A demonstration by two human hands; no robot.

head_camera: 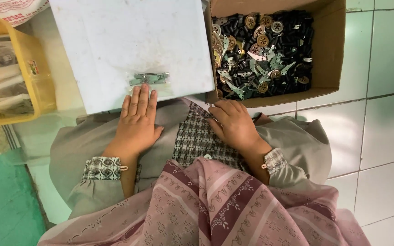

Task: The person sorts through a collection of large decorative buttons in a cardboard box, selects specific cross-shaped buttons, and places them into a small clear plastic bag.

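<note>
Metal part (148, 78): small, flat, grey-green stamped piece with thin arms, lying near the front edge of the white board, just beyond the left fingertips.
White board (115, 41): smooth, flat, rectangular slab, scuffed and faintly smudged, serving as the desk.
Left hand (136, 122): palm down, fingers straight and close together, tips on the board's front edge; it pinches nothing.
Right hand (236, 125): resting knuckles up on the lap, fingers curled loosely under; whether it holds anything cannot be told.
Cardboard box (329, 50): brown, open-topped, on the tiled floor just right of the board.
Box contents (263, 52): heaped black cylindrical bits, round brass-coloured wheels with spokes, pale metal levers.
Yellow basket (42, 86): plastic, left of the board, holding clear bags.
Lap cloth (197, 136): woven check fabric between grey sleeves.
</note>
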